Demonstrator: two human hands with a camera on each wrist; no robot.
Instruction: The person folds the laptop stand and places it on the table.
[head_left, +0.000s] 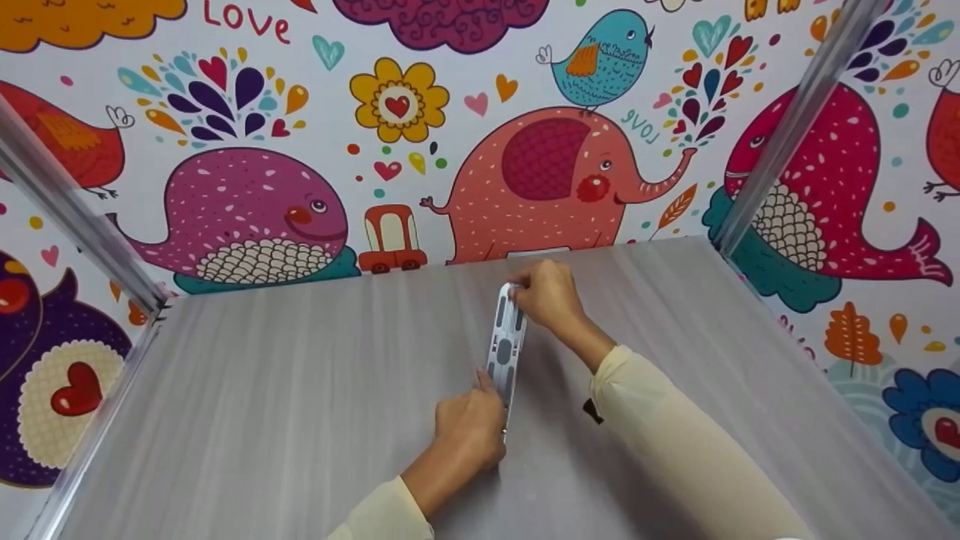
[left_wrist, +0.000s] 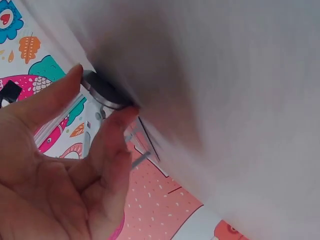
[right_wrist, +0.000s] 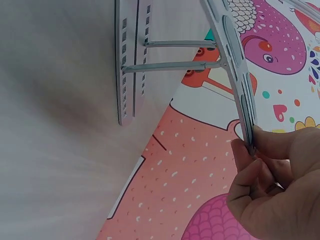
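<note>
A silver folding laptop stand with grey pads stands on the tabletop, its long axis pointing to the back wall. My left hand holds the near end; in the left wrist view, thumb and fingers pinch the rounded end. My right hand pinches the tip of an upper bar at the far end, thumb against fingers. In the right wrist view, two thin support legs run from the raised upper bars down to slotted base bars. The base bars lie close together.
The grey wood-grain tabletop spreads around the stand. Behind it rises a wall printed with cartoon animals. Metal posts stand at the left back corner and the right back corner.
</note>
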